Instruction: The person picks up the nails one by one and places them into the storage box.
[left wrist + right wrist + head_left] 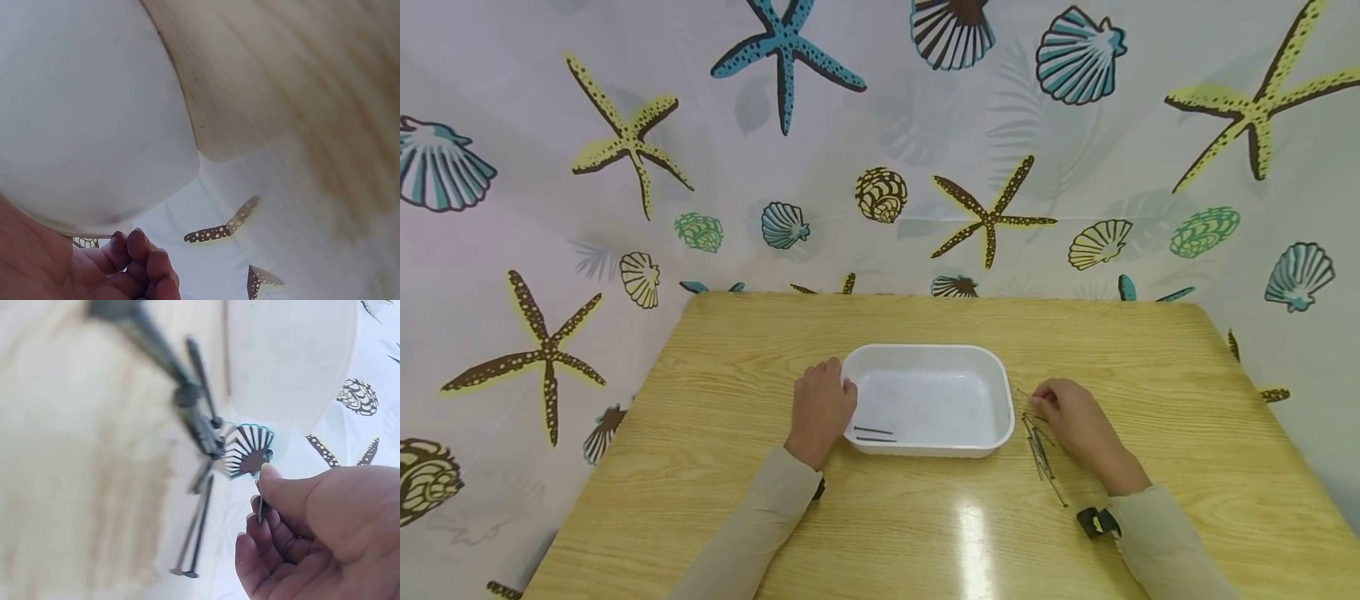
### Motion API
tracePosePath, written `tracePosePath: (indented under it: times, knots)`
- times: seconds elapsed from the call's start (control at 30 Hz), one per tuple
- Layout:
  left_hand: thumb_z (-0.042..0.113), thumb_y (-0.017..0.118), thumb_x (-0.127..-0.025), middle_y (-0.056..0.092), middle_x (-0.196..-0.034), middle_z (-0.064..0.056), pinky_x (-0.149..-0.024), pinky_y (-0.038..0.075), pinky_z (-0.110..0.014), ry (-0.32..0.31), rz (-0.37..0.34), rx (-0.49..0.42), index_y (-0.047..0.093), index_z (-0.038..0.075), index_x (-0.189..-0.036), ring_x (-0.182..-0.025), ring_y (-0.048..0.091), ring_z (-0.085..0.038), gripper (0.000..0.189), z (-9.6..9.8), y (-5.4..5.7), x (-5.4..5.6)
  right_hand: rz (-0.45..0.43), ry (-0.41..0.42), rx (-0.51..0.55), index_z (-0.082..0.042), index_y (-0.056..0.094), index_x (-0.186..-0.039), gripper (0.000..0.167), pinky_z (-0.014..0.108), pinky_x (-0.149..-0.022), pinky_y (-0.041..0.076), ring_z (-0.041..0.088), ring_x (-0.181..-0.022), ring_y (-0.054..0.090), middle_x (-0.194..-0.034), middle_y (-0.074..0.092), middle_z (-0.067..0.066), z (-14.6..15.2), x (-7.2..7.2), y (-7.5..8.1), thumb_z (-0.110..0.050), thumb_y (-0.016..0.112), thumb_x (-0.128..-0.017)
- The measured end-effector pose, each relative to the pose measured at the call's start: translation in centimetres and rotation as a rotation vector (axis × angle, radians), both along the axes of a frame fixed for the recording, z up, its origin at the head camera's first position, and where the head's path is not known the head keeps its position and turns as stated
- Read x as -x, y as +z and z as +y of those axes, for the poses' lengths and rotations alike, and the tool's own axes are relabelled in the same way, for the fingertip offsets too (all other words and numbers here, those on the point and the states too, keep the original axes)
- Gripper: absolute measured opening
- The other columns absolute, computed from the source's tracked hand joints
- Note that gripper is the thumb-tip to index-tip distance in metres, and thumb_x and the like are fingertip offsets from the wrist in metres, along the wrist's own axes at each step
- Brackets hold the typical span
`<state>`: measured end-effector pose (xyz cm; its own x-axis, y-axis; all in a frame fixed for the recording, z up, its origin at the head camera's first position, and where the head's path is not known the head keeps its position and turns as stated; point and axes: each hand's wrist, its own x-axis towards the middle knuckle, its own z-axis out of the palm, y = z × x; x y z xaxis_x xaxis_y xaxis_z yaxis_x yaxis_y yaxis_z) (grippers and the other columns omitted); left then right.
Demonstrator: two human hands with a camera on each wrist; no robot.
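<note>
A white plastic tray point(931, 450) stands on the table with two nails point(874, 431) lying inside near its front left corner. At the tray's left end, my left hand point(824, 407) holds the rim, thumb over the edge and fingers outside. In the left wrist view, its curled fingers point(147, 259) show beside the tray wall point(100, 119). Just off the tray's right end, my right hand point(1078, 421) pinches a nail point(263, 497) between thumb and fingers. A loose pile of several nails point(1039, 450) lies on the table beside that hand.
The wood-grain table point(760, 333) has a patterned cloth point(880, 133) with shells and starfish rising behind it and along both sides. A dark strap device point(1097, 522) sits on the right wrist.
</note>
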<state>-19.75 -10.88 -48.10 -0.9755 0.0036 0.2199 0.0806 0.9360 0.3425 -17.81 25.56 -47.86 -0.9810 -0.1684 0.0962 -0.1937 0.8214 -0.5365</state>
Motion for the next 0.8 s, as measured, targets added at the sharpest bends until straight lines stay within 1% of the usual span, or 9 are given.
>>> tracePosePath:
  times: [0.23,0.4,0.47,0.57,0.63,0.8]
  knots:
    - [0.021,0.05,-0.09,0.059,-0.084,-0.009,-0.072,0.042,-0.044,0.005,-0.011,-0.002,0.059,0.002,-0.098,-0.08,0.055,-0.028,0.022,0.1,0.0,-0.1,0.052,-0.008,0.001,-0.001,0.063,-0.092,0.011,0.033,-0.059,0.042,0.018,-0.068,0.049,-0.081,0.057,0.007,-0.5,-0.1,2.4,-0.011,0.058,-0.091]
    - [0.022,0.051,-0.09,0.06,-0.088,-0.01,-0.074,0.042,-0.044,0.005,-0.025,-0.013,0.058,0.001,-0.104,-0.083,0.055,-0.028,0.026,0.1,0.2,-0.1,0.061,0.003,0.013,-0.001,0.063,-0.093,0.011,0.033,-0.06,0.043,0.018,-0.07,0.05,-0.082,0.057,0.007,-1.7,-0.3,3.9,-0.012,0.058,-0.091]
    - [0.021,0.051,-0.09,0.06,-0.088,-0.011,-0.075,0.042,-0.044,0.004,-0.025,-0.014,0.058,0.001,-0.103,-0.084,0.055,-0.028,0.026,0.1,0.3,-0.1,0.06,0.014,0.025,-0.001,0.063,-0.093,0.011,0.034,-0.06,0.043,0.019,-0.07,0.05,-0.082,0.057,0.007,-2.3,-0.5,4.3,-0.011,0.058,-0.091]
    - [0.021,0.05,-0.09,0.059,-0.086,-0.011,-0.074,0.042,-0.045,0.003,-0.022,-0.011,0.058,0.001,-0.102,-0.083,0.055,-0.029,0.024,0.0,0.3,-0.1,0.054,0.039,0.048,-0.001,0.062,-0.093,0.01,0.033,-0.061,0.043,0.019,-0.07,0.049,-0.084,0.057,0.007,-3.2,-0.7,4.7,-0.01,0.059,-0.091]
    - [0.021,0.051,-0.09,0.059,-0.086,-0.011,-0.074,0.042,-0.045,0.003,-0.016,-0.013,0.059,0.001,-0.101,-0.082,0.055,-0.029,0.024,0.0,0.3,-0.1,0.065,0.065,0.051,-0.002,0.062,-0.092,0.008,0.032,-0.06,0.043,0.018,-0.07,0.049,-0.084,0.057,0.006,-3.9,-0.9,4.9,-0.009,0.06,-0.09]
    - [0.02,0.053,-0.089,0.06,-0.087,-0.011,-0.075,0.042,-0.044,0.003,-0.01,-0.018,0.059,0.001,-0.103,-0.082,0.055,-0.028,0.025,0.1,0.3,-0.1,0.049,0.12,0.076,-0.004,0.062,-0.089,0.005,0.029,-0.058,0.043,0.016,-0.069,0.047,-0.081,0.055,0.003,-5.4,-1.1,5.0,-0.009,0.062,-0.088]
